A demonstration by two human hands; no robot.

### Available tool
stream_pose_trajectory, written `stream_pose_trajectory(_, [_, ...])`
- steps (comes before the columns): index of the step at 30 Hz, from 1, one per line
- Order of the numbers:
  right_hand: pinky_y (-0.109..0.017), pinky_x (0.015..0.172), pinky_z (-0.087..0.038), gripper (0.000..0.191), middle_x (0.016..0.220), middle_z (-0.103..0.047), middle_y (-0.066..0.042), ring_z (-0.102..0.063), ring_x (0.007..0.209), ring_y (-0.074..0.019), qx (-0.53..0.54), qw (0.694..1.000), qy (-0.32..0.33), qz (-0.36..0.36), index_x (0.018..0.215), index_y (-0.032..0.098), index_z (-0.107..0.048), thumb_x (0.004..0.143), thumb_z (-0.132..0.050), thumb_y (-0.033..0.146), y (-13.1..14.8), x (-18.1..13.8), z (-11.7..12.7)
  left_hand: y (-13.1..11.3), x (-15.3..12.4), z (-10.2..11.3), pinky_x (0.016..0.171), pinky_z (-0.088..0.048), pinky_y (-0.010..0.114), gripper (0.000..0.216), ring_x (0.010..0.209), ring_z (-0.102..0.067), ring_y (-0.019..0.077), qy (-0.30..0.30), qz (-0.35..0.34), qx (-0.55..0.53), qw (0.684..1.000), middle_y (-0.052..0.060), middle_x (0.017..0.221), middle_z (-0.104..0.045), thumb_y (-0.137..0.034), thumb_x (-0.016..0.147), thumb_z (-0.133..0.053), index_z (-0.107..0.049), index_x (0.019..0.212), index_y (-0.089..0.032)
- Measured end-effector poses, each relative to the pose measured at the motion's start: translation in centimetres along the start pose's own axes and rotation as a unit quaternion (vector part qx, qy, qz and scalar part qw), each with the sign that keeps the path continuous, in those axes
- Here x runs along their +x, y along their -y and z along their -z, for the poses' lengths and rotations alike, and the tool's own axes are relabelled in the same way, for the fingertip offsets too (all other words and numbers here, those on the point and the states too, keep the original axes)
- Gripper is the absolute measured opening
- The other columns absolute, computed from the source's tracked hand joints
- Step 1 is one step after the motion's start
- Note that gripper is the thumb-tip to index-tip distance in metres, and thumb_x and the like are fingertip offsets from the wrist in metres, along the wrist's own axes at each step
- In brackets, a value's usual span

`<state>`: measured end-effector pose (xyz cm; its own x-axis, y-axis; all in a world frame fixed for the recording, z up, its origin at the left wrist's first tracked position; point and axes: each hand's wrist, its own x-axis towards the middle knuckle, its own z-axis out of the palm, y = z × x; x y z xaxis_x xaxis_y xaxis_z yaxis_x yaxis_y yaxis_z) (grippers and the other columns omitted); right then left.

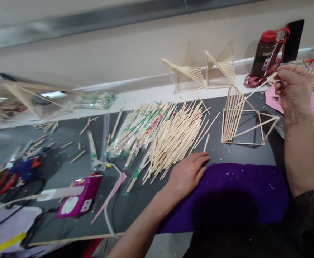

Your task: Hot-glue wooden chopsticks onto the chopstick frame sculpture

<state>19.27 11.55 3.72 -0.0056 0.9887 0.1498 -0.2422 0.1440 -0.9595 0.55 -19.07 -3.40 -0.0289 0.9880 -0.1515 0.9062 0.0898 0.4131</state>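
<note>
My right hand (294, 86) is raised at the right, its fingers pinched on the upper end of a thin wooden stick (260, 87). The stick slants down left to a small frame of glued sticks (241, 110), which stands on the dark table and has a row of close-set sticks on its left side. My left hand (188, 170) lies palm down at the edge of a purple cloth (243, 193), fingers stretched out and holding nothing. Just beyond its fingertips is a short whitish stick (207, 142). A loose pile of wooden sticks (177, 139) lies beside that hand.
Two finished-looking stick models (186, 77) stand against the wall. Wrapped chopsticks (141, 125) lie left of the pile. A red-capped bottle (264, 53) stands at the back right. A magenta packet (79, 197), a white cable (116, 175) and a blue glue gun (26, 168) are at left.
</note>
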Motion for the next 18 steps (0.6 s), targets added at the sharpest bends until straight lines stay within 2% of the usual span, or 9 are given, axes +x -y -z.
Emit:
stream_pose_trajectory(5, [-0.021,0.035,-0.022,0.026,0.049,-0.057,0.002,-0.046,0.036,-0.0056,0.003,1.000,-0.007,0.004,0.066,0.014,-0.063,0.074,-0.054,-0.008,0.0,0.0,0.1,1.1,0.5,0.8,0.103,-0.049,0.047,0.030,0.122,-0.061,0.0291,-0.004,0.050,0.078,0.996,0.012,0.131,-0.068,-0.023,0.095,-0.048,-0.067,0.118,-0.018])
stream_pose_trajectory(10, [-0.023,0.035,-0.022,0.027,0.049,-0.058,0.000,-0.046,0.035,-0.0066,0.016,1.000,-0.011,0.014,0.064,0.013,-0.064,0.074,-0.053,-0.010,0.2,0.1,0.3,1.0,0.5,1.2,0.100,-0.050,0.038,0.029,0.115,-0.065,0.0230,-0.025,0.027,0.009,0.999,0.008,0.121,-0.073,-0.025,0.097,-0.046,-0.070,0.113,-0.023])
stream_pose_trajectory(15, [-0.023,0.038,-0.021,0.029,0.049,-0.057,0.002,-0.047,0.037,-0.0059,-0.003,1.000,0.000,0.016,0.063,0.014,-0.064,0.076,-0.053,-0.010,0.0,0.2,0.3,1.6,1.4,1.6,0.087,-0.051,0.036,0.033,0.106,-0.068,0.0250,-0.119,0.137,0.052,0.982,0.011,0.113,-0.074,-0.029,0.099,-0.042,-0.071,0.112,-0.021])
stream_pose_trajectory(18, [-0.023,0.037,-0.021,0.029,0.049,-0.057,0.002,-0.047,0.037,-0.0054,-0.004,1.000,-0.001,0.019,0.064,0.015,-0.066,0.077,-0.054,-0.008,-0.1,0.4,0.5,2.2,2.4,2.0,0.084,-0.049,0.034,0.030,0.105,-0.068,0.0251,-0.132,0.173,0.071,0.973,0.010,0.113,-0.074,-0.031,0.098,-0.046,-0.071,0.109,-0.021])
